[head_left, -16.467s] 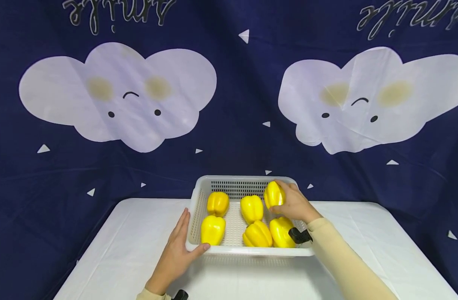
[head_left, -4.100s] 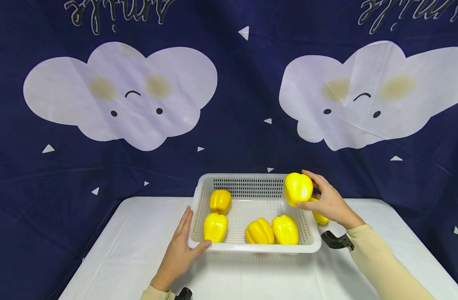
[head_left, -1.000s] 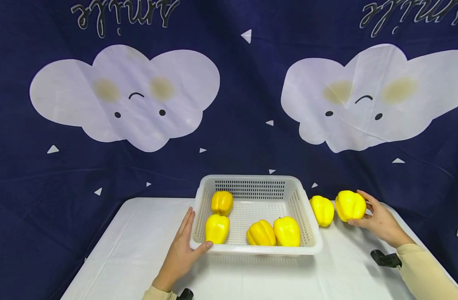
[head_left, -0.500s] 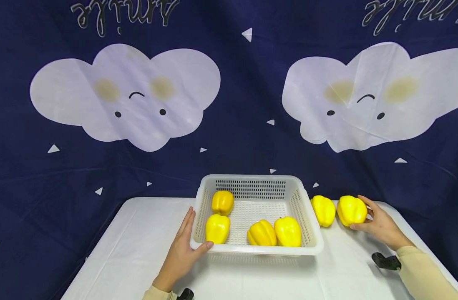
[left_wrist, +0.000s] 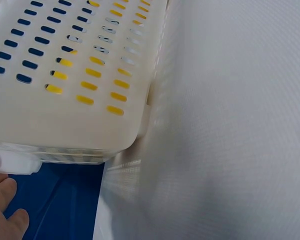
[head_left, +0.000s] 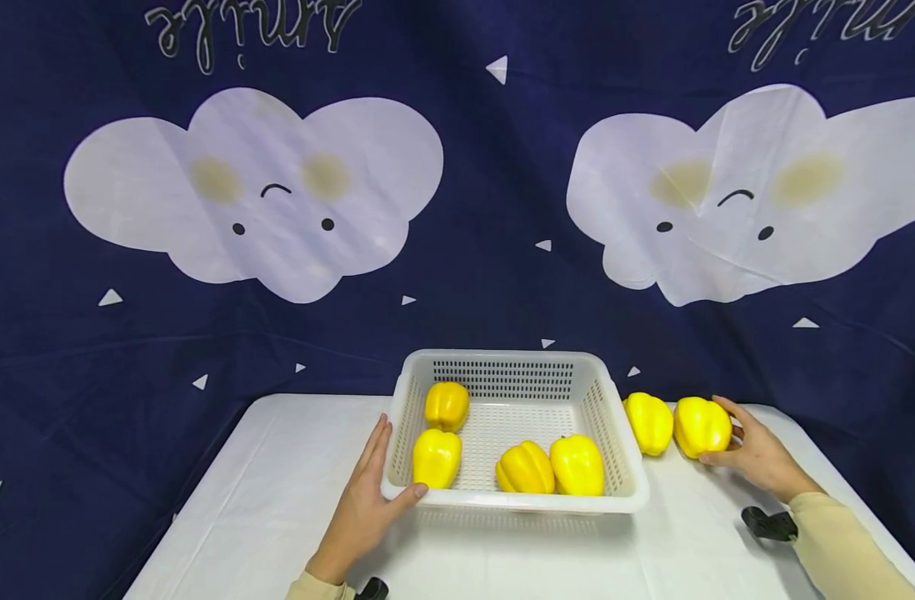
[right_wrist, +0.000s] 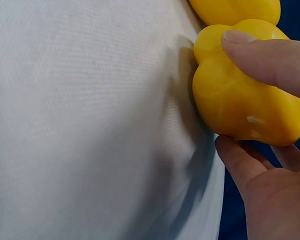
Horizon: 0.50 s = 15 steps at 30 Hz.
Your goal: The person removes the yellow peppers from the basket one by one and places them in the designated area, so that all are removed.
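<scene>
At the right of the table in the head view, my right hand (head_left: 760, 454) holds a yellow bell pepper (head_left: 702, 427) between thumb and fingers. The right wrist view has the thumb across this pepper (right_wrist: 245, 105) and fingers under it. Close to its left, between it and the basket, stands another yellow bell pepper (head_left: 648, 423). My left hand (head_left: 362, 504) rests against the left side of a white perforated basket (head_left: 514, 501), fingers straight, thumb on the front rim. Inside the basket lie several yellow bell peppers (head_left: 437, 458), two on the left and two at front right.
A white cloth covers the table (head_left: 540, 558). Behind it hangs a dark blue curtain (head_left: 495, 192) with cloud prints. The table's back edge runs just behind the basket and the two peppers outside it.
Over the earlier frames two peppers left the basket for the table on its right. In the last second my right hand lowered its pepper slightly beside the other one. The left hand stayed.
</scene>
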Each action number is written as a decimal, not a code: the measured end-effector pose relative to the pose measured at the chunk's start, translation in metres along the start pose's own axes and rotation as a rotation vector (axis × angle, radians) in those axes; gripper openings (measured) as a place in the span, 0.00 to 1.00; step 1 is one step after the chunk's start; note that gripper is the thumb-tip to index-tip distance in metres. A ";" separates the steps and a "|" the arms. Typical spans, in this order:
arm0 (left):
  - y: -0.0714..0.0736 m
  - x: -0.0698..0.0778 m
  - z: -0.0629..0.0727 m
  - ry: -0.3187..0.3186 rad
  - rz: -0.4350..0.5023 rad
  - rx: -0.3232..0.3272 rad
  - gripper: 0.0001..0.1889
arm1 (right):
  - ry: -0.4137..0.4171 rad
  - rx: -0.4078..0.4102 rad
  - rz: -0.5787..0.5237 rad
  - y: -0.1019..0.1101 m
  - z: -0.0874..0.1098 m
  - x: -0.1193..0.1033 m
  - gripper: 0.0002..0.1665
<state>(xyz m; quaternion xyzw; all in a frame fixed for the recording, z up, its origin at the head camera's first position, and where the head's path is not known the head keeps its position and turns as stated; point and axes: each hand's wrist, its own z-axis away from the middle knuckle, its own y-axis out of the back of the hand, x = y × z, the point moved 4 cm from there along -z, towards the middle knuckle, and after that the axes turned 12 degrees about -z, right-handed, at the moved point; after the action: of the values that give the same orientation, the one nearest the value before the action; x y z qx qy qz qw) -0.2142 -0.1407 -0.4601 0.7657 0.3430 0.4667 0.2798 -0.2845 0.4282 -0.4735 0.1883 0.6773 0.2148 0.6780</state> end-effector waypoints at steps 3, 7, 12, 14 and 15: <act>0.000 0.000 0.000 0.001 0.001 -0.003 0.51 | -0.006 -0.004 0.000 0.000 0.000 0.001 0.75; 0.000 0.001 0.000 -0.001 0.000 -0.007 0.51 | -0.005 -0.004 0.003 0.000 -0.001 0.002 0.75; 0.000 0.000 -0.001 0.000 -0.006 -0.008 0.51 | 0.003 -0.001 0.019 -0.001 -0.001 0.001 0.75; 0.000 0.000 -0.001 0.001 -0.004 -0.009 0.51 | 0.004 0.001 0.027 -0.002 -0.002 0.001 0.75; 0.000 0.000 -0.001 0.000 -0.002 -0.009 0.51 | 0.006 0.001 0.029 -0.002 -0.002 0.001 0.75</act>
<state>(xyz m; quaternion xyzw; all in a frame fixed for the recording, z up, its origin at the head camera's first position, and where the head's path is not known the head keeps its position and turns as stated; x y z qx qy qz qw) -0.2151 -0.1407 -0.4602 0.7640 0.3415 0.4681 0.2837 -0.2863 0.4269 -0.4750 0.1980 0.6765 0.2249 0.6727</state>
